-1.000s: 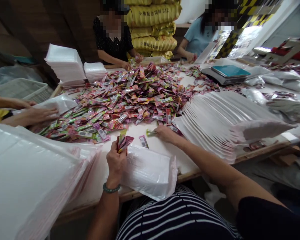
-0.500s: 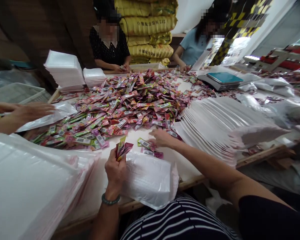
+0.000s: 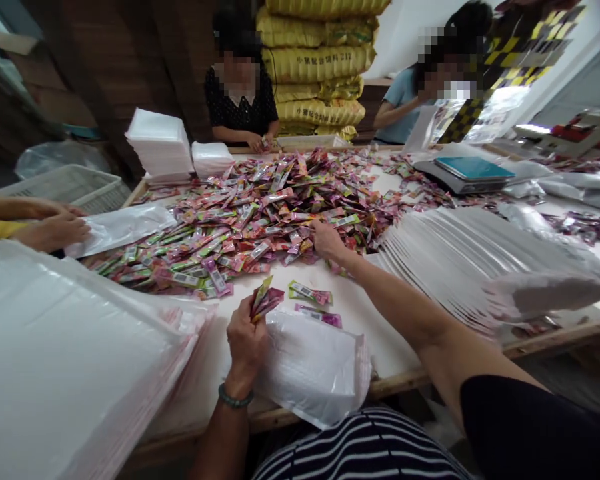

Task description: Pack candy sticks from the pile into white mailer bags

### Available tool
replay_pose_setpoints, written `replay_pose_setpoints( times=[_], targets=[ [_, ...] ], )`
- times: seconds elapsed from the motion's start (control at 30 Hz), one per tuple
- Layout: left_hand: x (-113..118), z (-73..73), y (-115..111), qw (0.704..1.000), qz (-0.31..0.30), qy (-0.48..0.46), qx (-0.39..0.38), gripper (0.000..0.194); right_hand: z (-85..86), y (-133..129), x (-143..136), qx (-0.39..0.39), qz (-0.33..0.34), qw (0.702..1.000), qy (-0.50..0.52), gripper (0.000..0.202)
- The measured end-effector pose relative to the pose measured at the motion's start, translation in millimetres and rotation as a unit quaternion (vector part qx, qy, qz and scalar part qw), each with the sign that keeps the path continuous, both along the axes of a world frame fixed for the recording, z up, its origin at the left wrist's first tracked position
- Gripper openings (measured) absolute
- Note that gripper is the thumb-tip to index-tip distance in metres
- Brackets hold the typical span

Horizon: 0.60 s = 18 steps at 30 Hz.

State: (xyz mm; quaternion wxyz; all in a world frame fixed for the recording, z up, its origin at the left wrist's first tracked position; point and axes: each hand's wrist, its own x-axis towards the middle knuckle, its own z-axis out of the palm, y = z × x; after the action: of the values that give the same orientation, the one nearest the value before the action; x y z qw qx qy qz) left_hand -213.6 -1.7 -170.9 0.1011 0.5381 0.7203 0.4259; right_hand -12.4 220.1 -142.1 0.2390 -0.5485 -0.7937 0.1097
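Observation:
My left hand (image 3: 249, 333) is closed around several small, slim snack packets (image 3: 266, 300), green and dark pink, held upright near the table's front edge. Under and beside that hand lies a white padded pouch (image 3: 313, 363), its near end over the edge. My right hand (image 3: 330, 243) reaches to the near side of a large heap of pink and green packets (image 3: 260, 220). Its fingers are bent together with their tips among the packets; what they pinch, if anything, is hidden. A green-and-pink packet (image 3: 310, 292) and a purple packet (image 3: 319, 315) lie loose between my hands.
Large white pouches (image 3: 70, 347) are stacked at left, and a fanned row of them (image 3: 445, 260) at right. A scale (image 3: 465, 175) stands behind. A co-worker's hands (image 3: 55, 227) hold a pouch at left; two people sit across the table.
My right hand has moved away from the two loose packets, forward into the heap. My left hand keeps its packets. The view has shifted left.

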Motion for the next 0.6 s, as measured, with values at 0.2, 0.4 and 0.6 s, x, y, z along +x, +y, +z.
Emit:
replay_pose_setpoints(
  times=[0.2,0.4,0.6],
  targets=[
    [-6.3,0.1,-0.6,1.000,0.008,-0.020,0.003,0.037,30.1,15.7,24.0,0.044,-0.027,0.990,0.129,0.022],
    [-2.0,1.7,-2.2,1.000,-0.006,-0.020,0.011,0.037,6.0,2.4,46.5,-0.043,-0.093,0.950,0.296,0.023],
    [1.0,2.7,-3.9,1.000,-0.010,-0.009,-0.003,0.039,-7.8,-10.0,64.6,-0.027,-0.195,0.946,0.259,0.018]
  ],
)
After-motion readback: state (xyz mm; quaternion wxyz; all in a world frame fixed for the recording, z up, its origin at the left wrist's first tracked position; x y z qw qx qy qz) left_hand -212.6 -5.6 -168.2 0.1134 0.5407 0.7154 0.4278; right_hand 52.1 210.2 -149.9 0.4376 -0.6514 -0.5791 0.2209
